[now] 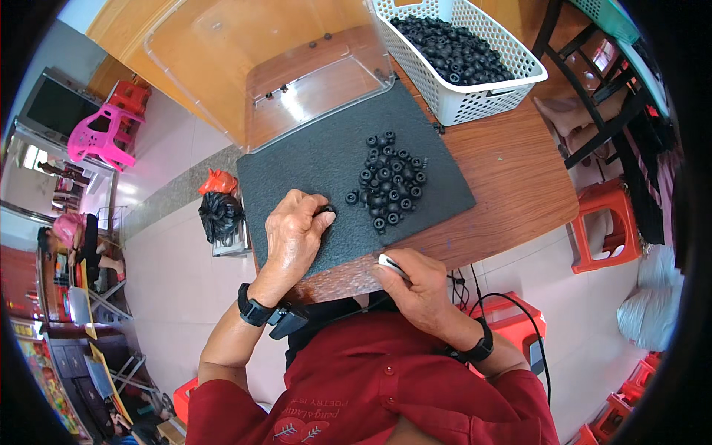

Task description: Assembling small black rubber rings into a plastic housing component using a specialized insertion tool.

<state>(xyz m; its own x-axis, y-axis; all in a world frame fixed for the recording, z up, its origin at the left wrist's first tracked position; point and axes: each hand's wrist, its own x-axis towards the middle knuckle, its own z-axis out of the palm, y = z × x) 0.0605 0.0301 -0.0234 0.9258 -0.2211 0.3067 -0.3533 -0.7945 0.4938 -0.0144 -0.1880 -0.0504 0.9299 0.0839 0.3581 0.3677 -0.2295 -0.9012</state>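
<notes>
Under your hands is the brown wooden table (512, 159), whose far side is covered by other things. On it lies the dark mat (293, 167) in the middle of the frame. The clear plastic bin (341, 78), at upper centre, has its top cut off by the frame edge; a few dark bits show in it, too small to make out well. The white basket (475, 107), at upper right, is also cut off at the top, and black pieces fill it so that its bottom is hidden.

Your left hand (293, 231), left of centre, has thumb and index finger together, clamped on one black piece; the other fingers are curled and partly hidden. Your right hand (419, 289), at lower centre by the near table edge, is closed on a white-and-dark object (391, 263); only its end shows, so I cannot tell what it is.

The pile of black pieces (389, 182) sits on the mat, right of your left hand, many overlapping. The pinched black piece (326, 211) is mostly covered by your fingertips.
</notes>
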